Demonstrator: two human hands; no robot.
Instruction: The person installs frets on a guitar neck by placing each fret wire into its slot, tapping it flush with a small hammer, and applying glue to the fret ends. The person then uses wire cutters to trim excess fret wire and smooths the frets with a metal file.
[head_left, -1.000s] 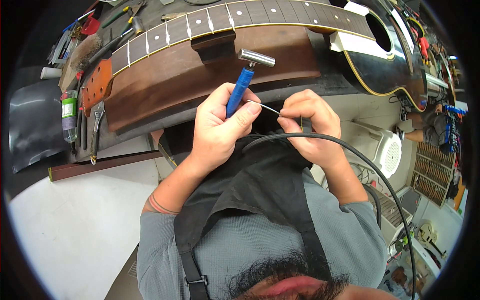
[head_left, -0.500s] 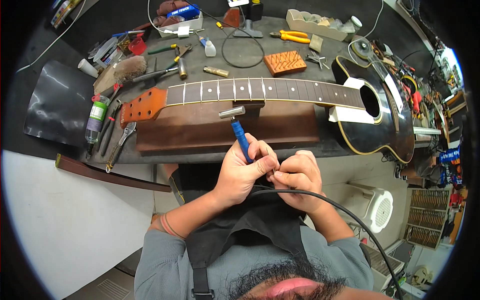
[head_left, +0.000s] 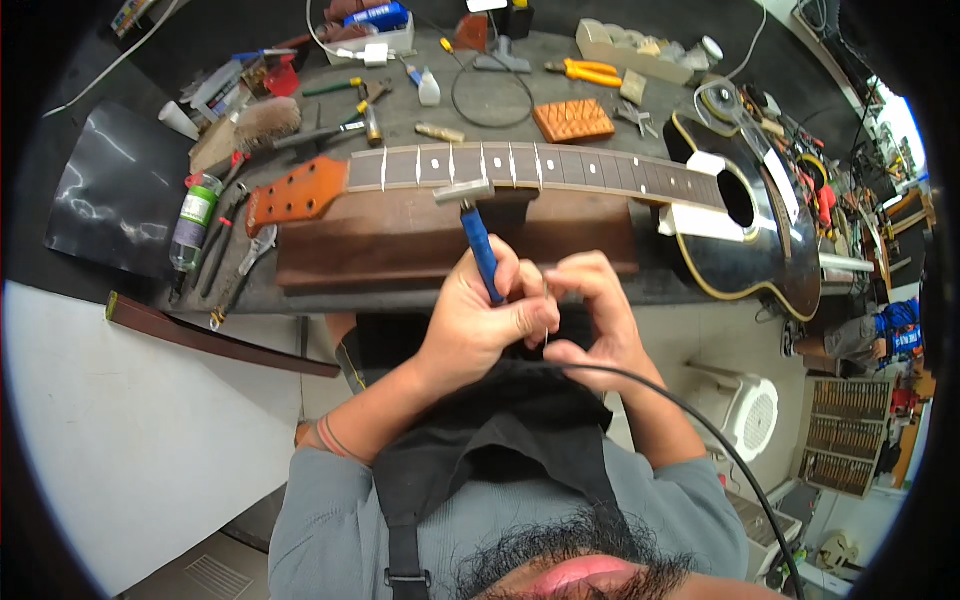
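My left hand [head_left: 480,315] is closed round the blue handle of a small hammer [head_left: 480,250], its metal head pointing up toward the guitar neck. The same hand's thumb and fingers pinch a short thin metal wire [head_left: 546,337]. Beside it, my right hand [head_left: 600,325] has thumb and index finger spread apart near the wire's two ends; whether they touch it I cannot tell. Beyond both hands a black acoustic guitar [head_left: 715,265] lies face up, its fretboard [head_left: 450,168] running left to an orange-brown headstock [head_left: 295,195]. Several bright fret lines cross the fretboard's left part.
A brown wooden support [head_left: 400,255] lies under the neck. Pliers [head_left: 585,72], a drilled wooden block [head_left: 573,121], a spray bottle [head_left: 190,232] and an adjustable wrench [head_left: 245,272] lie around. A black cable [head_left: 700,420] crosses by my right forearm. A white stool [head_left: 745,410] stands right.
My right thumb and index finger have come apart from a pinch close to the left fingertips. The left hand keeps the hammer and wire. The view has shifted slightly.
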